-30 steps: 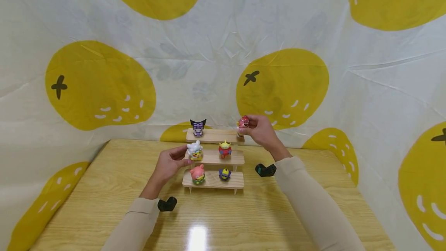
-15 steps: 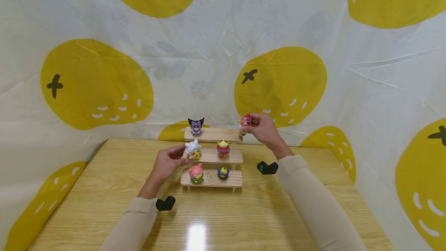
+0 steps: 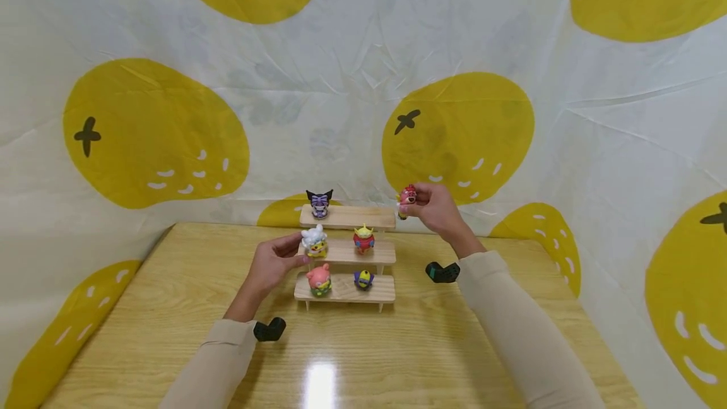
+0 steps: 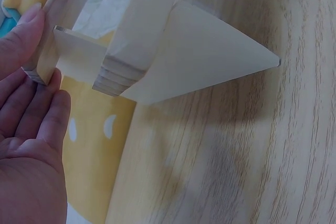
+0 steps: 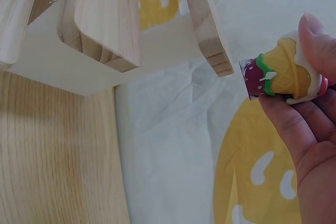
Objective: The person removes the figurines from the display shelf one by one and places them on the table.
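A three-tier wooden display shelf (image 3: pixel 348 217) stands on the table. At the left end of its middle tier, my left hand (image 3: pixel 277 264) grips the board between thumb and fingers (image 4: pixel 44 108), close to a white-and-yellow figurine (image 3: pixel 315 241). My right hand (image 3: pixel 436 210) holds a pink-red figurine (image 3: pixel 407 198) just off the right end of the top tier, apart from the board. Seen from the right wrist, this figurine has a waffle-cone body (image 5: pixel 286 69) and a maroon base; the fingers and thumb hide its head there.
On the tiers stand a black-and-purple figurine (image 3: pixel 320 204), a red figurine with a yellow-green head (image 3: pixel 364 240), a pink-and-green one (image 3: pixel 320 281) and a small yellow-and-purple one (image 3: pixel 363 279). A fruit-patterned cloth (image 3: pixel 318 112) hangs behind the table (image 3: pixel 363 358).
My right hand has carried the pink-red figurine to the right, away from the top tier's end. My left hand stays at the middle tier; the other figurines keep their places.
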A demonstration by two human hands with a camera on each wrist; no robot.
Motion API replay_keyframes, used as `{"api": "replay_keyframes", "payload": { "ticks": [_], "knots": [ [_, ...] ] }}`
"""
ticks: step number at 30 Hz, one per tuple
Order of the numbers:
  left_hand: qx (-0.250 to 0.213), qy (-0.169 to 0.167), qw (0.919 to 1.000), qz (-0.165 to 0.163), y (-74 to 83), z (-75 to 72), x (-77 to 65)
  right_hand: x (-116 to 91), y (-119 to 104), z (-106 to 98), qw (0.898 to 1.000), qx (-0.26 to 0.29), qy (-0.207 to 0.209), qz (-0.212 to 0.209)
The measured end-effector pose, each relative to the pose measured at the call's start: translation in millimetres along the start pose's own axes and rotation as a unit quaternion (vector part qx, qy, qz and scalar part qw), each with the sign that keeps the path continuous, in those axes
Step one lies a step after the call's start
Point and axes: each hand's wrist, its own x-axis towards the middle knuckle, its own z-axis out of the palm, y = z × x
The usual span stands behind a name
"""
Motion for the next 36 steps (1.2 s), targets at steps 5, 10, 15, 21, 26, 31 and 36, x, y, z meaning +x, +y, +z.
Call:
{"api": "replay_keyframes", "payload": {
  "ticks": [5,10,15,21,26,31,36],
  "knots": [
    [0.001,-0.005,1.0000,0.006,0.3,0.0,-1.0,-1,2,-1,1.000,-0.002,0.001,0.005],
    [0.004,-0.005,1.0000,0.006,1.2,1.3,-3.5,-3,8,-6,1.000,-0.007,-0.001,0.012],
    [0.005,-0.011,0.9999,0.005,1.0,2.3,-2.6,-5,15,-15,0.999,-0.027,-0.001,0.023],
    [0.008,-0.006,0.9999,0.006,2.2,1.3,-0.3,-6,15,-22,0.999,-0.031,-0.002,0.038],
    [0.010,-0.007,0.9999,-0.001,2.1,-0.8,1.6,-7,14,-27,0.998,-0.043,0.000,0.042],
    [0.012,-0.012,0.9998,-0.005,2.2,-2.0,3.4,-8,15,-32,0.998,-0.049,0.002,0.043],
    [0.013,-0.014,0.9998,0.003,1.2,-2.4,1.1,-10,18,-33,0.998,-0.039,0.007,0.046]
  ]
}}
